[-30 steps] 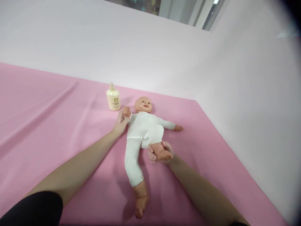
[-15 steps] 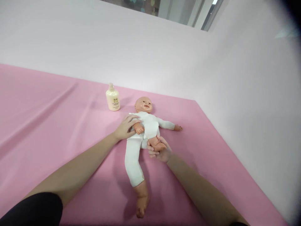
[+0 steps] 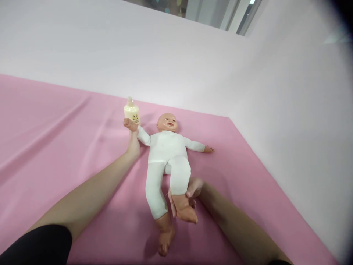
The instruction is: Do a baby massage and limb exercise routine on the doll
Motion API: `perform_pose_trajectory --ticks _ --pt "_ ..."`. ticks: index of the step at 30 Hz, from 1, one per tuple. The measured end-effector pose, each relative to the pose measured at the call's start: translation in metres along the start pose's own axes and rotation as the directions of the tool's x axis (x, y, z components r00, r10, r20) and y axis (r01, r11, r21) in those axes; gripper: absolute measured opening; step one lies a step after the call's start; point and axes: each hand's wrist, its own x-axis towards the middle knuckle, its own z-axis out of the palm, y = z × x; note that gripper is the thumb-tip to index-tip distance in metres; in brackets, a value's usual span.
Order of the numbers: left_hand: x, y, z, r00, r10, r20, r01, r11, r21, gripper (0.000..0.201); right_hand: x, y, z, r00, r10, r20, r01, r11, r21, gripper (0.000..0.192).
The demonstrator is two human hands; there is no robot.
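A baby doll with a white cloth body and bare plastic head, hands and feet lies on its back, head away from me. My left hand is closed round the doll's arm at the wrist and holds it out to the left; the doll's forearm hides most of my fingers. Around the doll's ankle on the right side, my right hand is wrapped, with the leg slightly raised and fingers showing on both sides. The other leg lies stretched toward me, and the other arm points right.
Under the doll spreads a pink sheet with a few creases at left. A cream lotion bottle stands behind the doll's raised hand, partly covered. White walls rise at the back and right, with a window opening above.
My left hand has swung the doll's arm from across its chest out to the left. My right hand has drawn the bent leg down toward me, straightening it.
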Motion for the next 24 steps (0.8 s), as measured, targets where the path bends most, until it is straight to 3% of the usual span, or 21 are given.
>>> perform_pose_trajectory --ticks 3,5,8,10,12,14,16,18,20,24 --pt "0.0 0.006 0.003 0.993 -0.105 -0.054 0.098 0.988 -0.115 0.045 0.001 -0.012 0.004 0.944 0.199 0.265 -0.187 0.98 -0.07 0.057" --pt "-0.001 0.011 0.004 0.991 -0.114 -0.072 0.106 0.989 -0.108 0.044 0.003 -0.016 0.003 0.926 0.236 0.293 -0.207 0.97 -0.126 0.056" --pt "-0.004 0.013 0.004 0.996 -0.078 -0.052 0.076 0.997 -0.024 0.042 0.005 -0.014 -0.003 0.926 0.198 0.323 -0.152 0.975 -0.16 0.058" --pt "-0.006 0.012 0.004 1.0 -0.03 -0.007 0.03 0.999 0.034 0.041 0.005 -0.008 -0.007 0.932 0.127 0.34 -0.083 0.987 -0.141 0.059" --pt "-0.009 0.011 0.005 0.998 0.009 0.056 -0.014 0.997 0.079 0.039 0.004 -0.001 -0.009 0.956 -0.024 0.293 0.041 0.998 -0.054 0.06" --pt "-0.013 0.012 0.006 0.991 0.046 0.128 -0.06 0.993 0.106 0.039 0.002 0.006 -0.009 0.961 -0.219 0.171 0.215 0.976 0.043 0.062" --pt "-0.018 0.017 0.008 0.967 0.116 0.227 -0.151 0.978 0.141 0.039 0.001 0.008 -0.008 0.923 -0.383 0.039 0.377 0.92 0.107 0.06" --pt "-0.024 0.027 0.01 0.911 0.216 0.351 -0.302 0.929 0.214 0.036 0.001 0.007 -0.008 0.876 -0.476 -0.076 0.482 0.865 0.143 0.055" --pt "-0.029 0.038 0.011 0.822 0.275 0.498 -0.464 0.831 0.307 0.034 0.002 0.001 -0.007 0.841 -0.501 -0.206 0.534 0.83 0.163 0.051" --pt "-0.035 0.056 0.013 0.637 0.239 0.733 -0.658 0.663 0.356 0.039 0.004 -0.009 -0.009 0.798 -0.495 -0.342 0.57 0.805 0.164 0.052"
